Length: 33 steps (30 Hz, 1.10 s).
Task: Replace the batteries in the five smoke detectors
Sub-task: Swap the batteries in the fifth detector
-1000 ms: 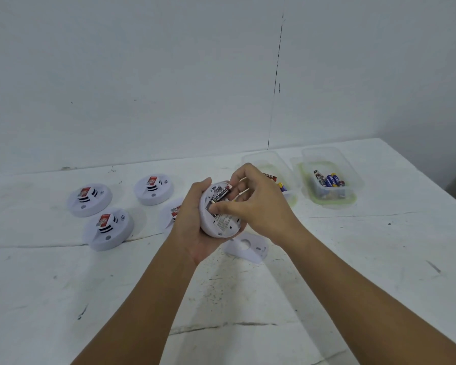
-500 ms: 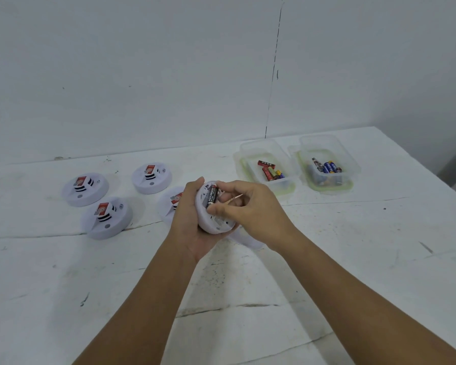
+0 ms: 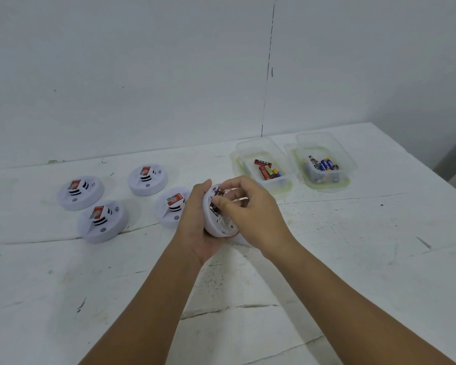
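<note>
- You are holding the round white plastic smoke detector (image 3: 219, 224) above the table, back side tilted toward you, with its battery bay open.
- Your left hand (image 3: 198, 227) is cupping the detector from behind and below, fingers wrapped round its rim and thumb lying up along the near edge.
- Your right hand (image 3: 250, 209) is pinching the dark cylindrical battery (image 3: 214, 205) at the bay with thumb and curled fingers; you cannot tell from here whether the cell is fully seated.
- The detector is looking light and rigid, with a smooth shell that could be slipping, so you are doing well to grip it by the rim rather than the face.
- The battery is small, hard and slick; holding it by its sides near the middle is likely giving you the best control, and the bay's spring contacts are probably the fragile part.
- Four more white round detectors are lying face up on the white scuffed table (image 3: 353, 272), the nearest one (image 3: 172, 206) just beside your left hand, the others (image 3: 103, 219) (image 3: 81, 192) (image 3: 148, 179) further left.
- Two clear plastic tubs are sitting beyond your right hand: the nearer tub (image 3: 263, 167) with red and yellow cells, the farther tub (image 3: 324, 164) with blue ones.
</note>
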{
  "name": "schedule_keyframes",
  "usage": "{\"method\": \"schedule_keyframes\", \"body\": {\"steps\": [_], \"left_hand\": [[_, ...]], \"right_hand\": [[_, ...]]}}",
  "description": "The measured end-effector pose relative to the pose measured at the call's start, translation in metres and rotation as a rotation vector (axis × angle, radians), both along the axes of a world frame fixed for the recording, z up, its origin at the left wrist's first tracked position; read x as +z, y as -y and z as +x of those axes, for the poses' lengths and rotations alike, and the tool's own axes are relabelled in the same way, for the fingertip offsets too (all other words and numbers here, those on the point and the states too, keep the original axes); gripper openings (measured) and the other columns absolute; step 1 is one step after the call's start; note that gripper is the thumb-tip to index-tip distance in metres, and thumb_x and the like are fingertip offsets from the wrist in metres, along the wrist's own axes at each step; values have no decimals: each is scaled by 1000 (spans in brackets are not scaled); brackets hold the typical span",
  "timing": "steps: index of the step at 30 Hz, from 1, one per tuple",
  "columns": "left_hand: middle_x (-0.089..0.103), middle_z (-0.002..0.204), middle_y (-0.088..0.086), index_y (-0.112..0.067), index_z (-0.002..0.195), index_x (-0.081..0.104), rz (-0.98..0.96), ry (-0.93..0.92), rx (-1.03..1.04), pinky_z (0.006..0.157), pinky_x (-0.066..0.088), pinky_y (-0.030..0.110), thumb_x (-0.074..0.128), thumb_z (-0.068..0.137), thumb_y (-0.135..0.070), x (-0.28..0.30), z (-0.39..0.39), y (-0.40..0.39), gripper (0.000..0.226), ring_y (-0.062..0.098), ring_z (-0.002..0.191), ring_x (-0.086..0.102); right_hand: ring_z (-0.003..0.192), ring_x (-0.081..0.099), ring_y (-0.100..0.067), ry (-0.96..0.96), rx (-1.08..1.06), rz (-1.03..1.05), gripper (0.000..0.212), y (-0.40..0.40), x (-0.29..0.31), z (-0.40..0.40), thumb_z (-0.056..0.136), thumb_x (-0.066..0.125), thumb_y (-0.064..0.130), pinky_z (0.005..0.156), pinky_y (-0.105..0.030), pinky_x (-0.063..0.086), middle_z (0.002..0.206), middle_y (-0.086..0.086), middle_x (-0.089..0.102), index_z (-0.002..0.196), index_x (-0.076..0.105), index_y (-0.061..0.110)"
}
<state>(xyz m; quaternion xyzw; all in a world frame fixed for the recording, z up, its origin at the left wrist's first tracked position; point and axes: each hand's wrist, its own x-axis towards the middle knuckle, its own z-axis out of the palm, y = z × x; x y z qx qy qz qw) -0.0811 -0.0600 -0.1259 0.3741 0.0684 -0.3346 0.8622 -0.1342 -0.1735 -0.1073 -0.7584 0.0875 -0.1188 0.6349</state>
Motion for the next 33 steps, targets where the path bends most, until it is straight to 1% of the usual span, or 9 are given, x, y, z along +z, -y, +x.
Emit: {"method": "schedule_keyframes", "body": {"steps": [2,5,8,12,16,24,27,30,33], "left_hand": [[60,121,13,-16,119,64,7,-14,3,99,47,45,64,94,-47,-1,-1,3,40,31,113,64],[68,104,12,-14,104,72,7,1,-5,84,52,44,62,95,-47,0,-2,6,36,28,91,71],[72,95,10,-14,91,78,18,23,-31,78,52,40,56,97,-47,3,-4,8,40,26,82,73],[69,96,11,-15,106,68,23,31,-32,75,54,38,57,96,-48,7,-3,9,36,26,84,69],[71,98,11,-14,103,71,11,5,-31,81,53,39,58,96,-47,8,-3,10,36,26,88,70],[70,97,12,-13,98,71,0,-14,-19,83,51,40,57,97,-47,11,-5,14,37,26,90,68],[71,99,12,-13,99,72,5,-18,-16,84,50,40,56,97,-48,14,-6,15,38,26,90,68],[71,103,10,-14,103,71,25,-25,-9,85,51,40,58,96,-48,16,-7,17,37,25,93,68],[70,100,8,-13,100,72,7,-25,5,89,50,39,57,97,-48,19,-9,18,38,24,93,69]], "right_hand": [[69,62,2,-24,-2,31,22,3,-1,-1,89,81,30,68,-23,57,94,10,67,107,69,29],[71,62,0,-23,-25,45,27,6,-4,-4,88,81,31,70,-22,57,96,12,67,113,70,30],[77,69,-3,30,-41,78,27,5,-7,-8,88,82,28,75,-23,59,99,10,73,113,73,27],[83,74,-11,81,-42,199,28,5,-9,-10,86,84,20,76,-28,61,97,7,75,109,68,26],[92,76,-23,91,-11,311,30,8,-10,-8,86,84,13,84,-41,62,99,-3,78,108,67,21],[94,77,-25,100,21,396,30,14,-9,-5,86,82,7,83,-36,62,97,-8,78,111,67,15],[89,76,-20,130,-5,422,28,16,-9,-6,86,82,7,79,-33,60,92,-3,78,108,67,14],[81,72,-14,218,-60,309,26,16,-8,-8,87,82,10,78,-30,59,88,6,74,104,64,20],[87,71,-11,308,-92,80,25,12,-10,-10,89,80,12,81,-27,59,93,11,72,105,66,24]]}}
